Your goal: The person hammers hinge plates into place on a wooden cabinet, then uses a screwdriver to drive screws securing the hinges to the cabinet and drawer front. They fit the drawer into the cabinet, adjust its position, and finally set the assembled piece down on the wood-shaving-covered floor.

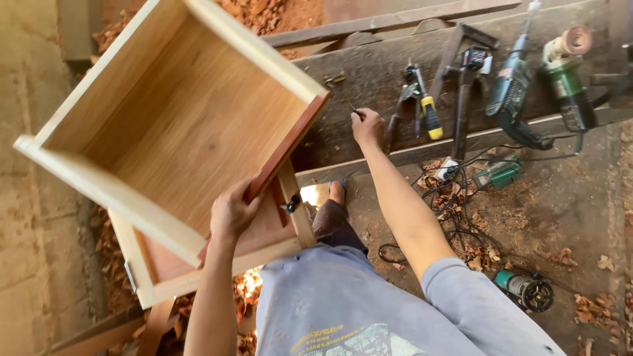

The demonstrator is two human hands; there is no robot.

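Pale wood makes up the open box (pixel 178 125) that fills the upper left of the frame, a drawer-like carcass tipped so that its inside faces the camera. It looks already joined on its four sides and bottom, and it sits on a second frame with a reddish panel (pixel 264 231) below it, near the middle of the picture. The left hand (pixel 231 212) is closed around the box's reddish-brown front edge, steadying it. The right hand (pixel 367 126) reaches to the dark worktop (pixel 369 79) in the upper middle, fingers pinched together on a small dark piece, perhaps a screw (pixel 355 109); what it is cannot be told for sure. More small fasteners (pixel 333 80) lie just above. To the right lie pliers (pixel 403 105), a yellow-handled screwdriver (pixel 430 117), a green power drill (pixel 513 99) and a green grinder (pixel 566 79). As a judgement, the box is mostly built and fastening or fitting remains.
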